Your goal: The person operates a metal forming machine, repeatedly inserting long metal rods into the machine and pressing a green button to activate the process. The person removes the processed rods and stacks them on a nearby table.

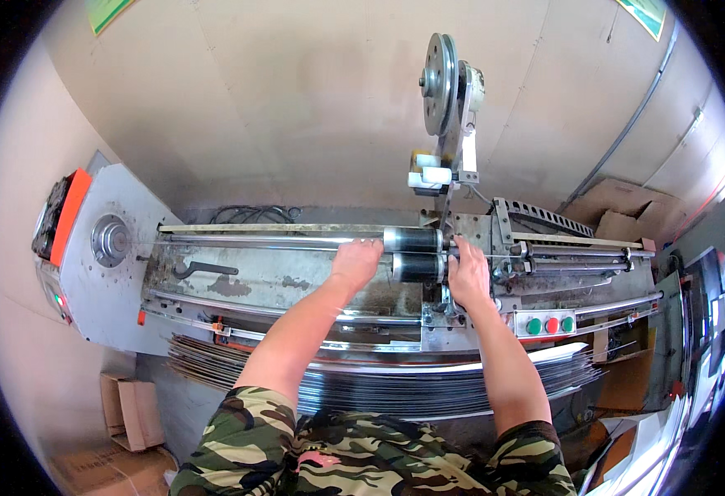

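Note:
My left hand (356, 264) is closed at the left end of two black cylinders with silver ends. A thin metal rod (251, 242) runs to its fingers from the round chuck (112, 241) on the grey machine head. The upper cylinder (412, 240) lies just behind the lower cylinder (418, 268). At their right end, my right hand (469, 273) has its fingers bent in against the carriage fittings; whatever they grip is hidden. A large grooved wheel (439, 84) stands on an upright arm above the carriage, with white rollers (435, 175) below it.
A dark hook wrench (205, 269) lies on the machine bed (255, 285). Green and red push buttons (552, 325) sit on the front right of the carriage. Many long thin rods (379, 384) are stacked along the front edge. Cardboard boxes (131, 411) stand at lower left.

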### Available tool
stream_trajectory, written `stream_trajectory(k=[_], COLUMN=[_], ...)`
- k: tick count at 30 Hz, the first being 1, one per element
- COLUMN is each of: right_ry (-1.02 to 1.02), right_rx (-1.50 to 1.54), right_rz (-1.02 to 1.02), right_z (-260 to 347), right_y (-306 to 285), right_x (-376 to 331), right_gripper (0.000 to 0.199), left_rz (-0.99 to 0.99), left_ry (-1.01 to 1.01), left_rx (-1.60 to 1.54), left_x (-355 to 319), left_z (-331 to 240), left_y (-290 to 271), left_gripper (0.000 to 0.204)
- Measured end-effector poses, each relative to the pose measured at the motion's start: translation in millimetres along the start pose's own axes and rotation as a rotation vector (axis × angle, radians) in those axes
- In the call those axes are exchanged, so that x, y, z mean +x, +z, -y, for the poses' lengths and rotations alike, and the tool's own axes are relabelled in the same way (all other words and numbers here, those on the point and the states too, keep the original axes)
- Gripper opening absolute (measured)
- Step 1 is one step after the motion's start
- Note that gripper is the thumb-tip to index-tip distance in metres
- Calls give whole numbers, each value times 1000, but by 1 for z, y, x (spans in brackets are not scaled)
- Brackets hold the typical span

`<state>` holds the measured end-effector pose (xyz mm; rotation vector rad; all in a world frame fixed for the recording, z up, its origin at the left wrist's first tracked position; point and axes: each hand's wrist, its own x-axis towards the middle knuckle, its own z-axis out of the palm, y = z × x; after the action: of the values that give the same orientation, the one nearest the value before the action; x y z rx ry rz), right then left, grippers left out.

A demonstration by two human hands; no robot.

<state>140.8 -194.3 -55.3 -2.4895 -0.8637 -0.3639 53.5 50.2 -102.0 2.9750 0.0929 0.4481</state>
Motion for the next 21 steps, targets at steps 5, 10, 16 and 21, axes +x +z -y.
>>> stream_trajectory(k=[5, 10, 16, 21], right_ry=[46, 74, 39, 48], right_rx=[0, -5, -12, 16], right_rz=[24, 23, 14, -8], right_z=[3, 8, 4, 2], right_y=[0, 1, 6, 9], right_x=[1, 1, 2, 2], right_gripper=[45, 45, 46, 46], left_rz=[-19, -58, -91, -101], left_ry=[20, 37, 41, 61], left_rx=[34, 48, 80, 79], left_x=[0, -1, 0, 2], left_z=[2, 6, 13, 12], left_y=[4, 10, 20, 19], left_gripper=[13, 11, 7, 5])
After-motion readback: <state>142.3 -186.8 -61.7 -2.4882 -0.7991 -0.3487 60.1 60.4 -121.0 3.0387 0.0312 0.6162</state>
